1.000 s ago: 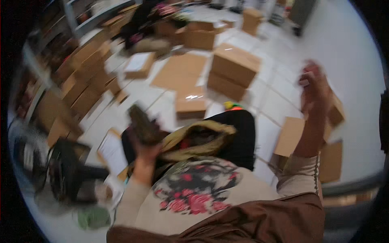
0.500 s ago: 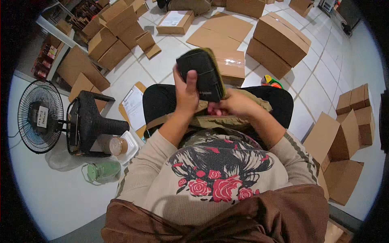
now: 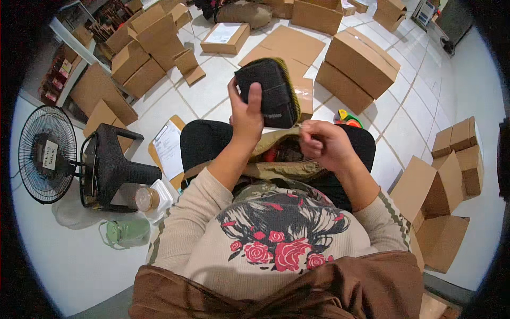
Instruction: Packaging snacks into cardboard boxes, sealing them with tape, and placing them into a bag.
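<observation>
My left hand (image 3: 247,114) grips a black zip wallet (image 3: 267,90) with a yellow-green zipper along its right edge, thumb across its front. The wallet is held up above my lap. Below it, a khaki bag (image 3: 287,171) lies across my thighs with its mouth gaping, and dark and red things (image 3: 281,152) show partly inside. By the bag's right rim and the wallet's lower corner, my right hand (image 3: 328,144) is closed with fingertips pinched. What they pinch is too small to make out.
Cardboard boxes (image 3: 358,69) stand ahead on the tiled floor, with open cartons (image 3: 438,191) at right. Left of my legs are a clipboard (image 3: 167,146), a black stool (image 3: 119,167), a fan (image 3: 48,154), a lidded cup (image 3: 147,199) and a green jug (image 3: 125,233). A tape dispenser (image 3: 348,119) lies past my right knee.
The bag's mouth has opened wider and its contents show. My right hand has moved right and up from beneath the wallet. The wallet, still in my left hand, has shifted slightly.
</observation>
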Tool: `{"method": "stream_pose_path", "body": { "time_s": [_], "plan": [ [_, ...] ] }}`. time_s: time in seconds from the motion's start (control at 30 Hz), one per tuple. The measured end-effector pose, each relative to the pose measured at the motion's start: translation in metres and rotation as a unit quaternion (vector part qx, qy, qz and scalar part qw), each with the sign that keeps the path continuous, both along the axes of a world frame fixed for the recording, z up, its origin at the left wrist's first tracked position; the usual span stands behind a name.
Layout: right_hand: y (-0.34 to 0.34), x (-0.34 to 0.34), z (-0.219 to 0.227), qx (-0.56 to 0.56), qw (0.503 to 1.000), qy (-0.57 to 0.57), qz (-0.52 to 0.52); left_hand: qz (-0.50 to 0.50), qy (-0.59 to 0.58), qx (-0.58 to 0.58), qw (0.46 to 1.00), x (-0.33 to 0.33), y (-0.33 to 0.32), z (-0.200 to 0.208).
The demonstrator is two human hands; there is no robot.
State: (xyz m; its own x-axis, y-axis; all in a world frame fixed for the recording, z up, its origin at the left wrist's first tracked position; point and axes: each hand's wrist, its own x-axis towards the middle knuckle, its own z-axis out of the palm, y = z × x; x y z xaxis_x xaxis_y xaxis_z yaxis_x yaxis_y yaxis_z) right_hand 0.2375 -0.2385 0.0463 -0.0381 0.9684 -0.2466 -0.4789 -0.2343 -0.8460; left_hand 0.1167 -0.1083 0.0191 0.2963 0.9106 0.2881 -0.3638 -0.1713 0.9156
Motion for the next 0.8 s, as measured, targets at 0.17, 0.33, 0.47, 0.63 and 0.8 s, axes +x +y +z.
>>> {"method": "stream_pose_path", "body": {
  "time_s": [0.17,0.33,0.47,0.63,0.8],
  "plan": [
    [-0.007,0.018,0.014,0.015,0.994,0.063,-0.083,-0.002,0.216,0.321,0.922,-0.027,-0.011,0.0],
    [0.003,0.024,0.047,0.003,0.971,-0.23,-0.067,-0.139,0.264,0.392,0.87,-0.023,-0.028,-0.005],
    [0.007,0.021,0.03,0.139,0.864,-0.473,-0.105,-0.12,0.274,0.333,0.894,-0.023,-0.032,-0.016],
    [-0.008,0.005,-0.024,0.065,0.98,-0.188,-0.031,-0.219,0.204,0.154,0.942,-0.034,-0.033,-0.033],
    [-0.01,0.021,-0.031,0.081,0.917,-0.379,0.1,-0.222,0.594,0.461,0.621,-0.073,-0.014,-0.05]
  ]
}}
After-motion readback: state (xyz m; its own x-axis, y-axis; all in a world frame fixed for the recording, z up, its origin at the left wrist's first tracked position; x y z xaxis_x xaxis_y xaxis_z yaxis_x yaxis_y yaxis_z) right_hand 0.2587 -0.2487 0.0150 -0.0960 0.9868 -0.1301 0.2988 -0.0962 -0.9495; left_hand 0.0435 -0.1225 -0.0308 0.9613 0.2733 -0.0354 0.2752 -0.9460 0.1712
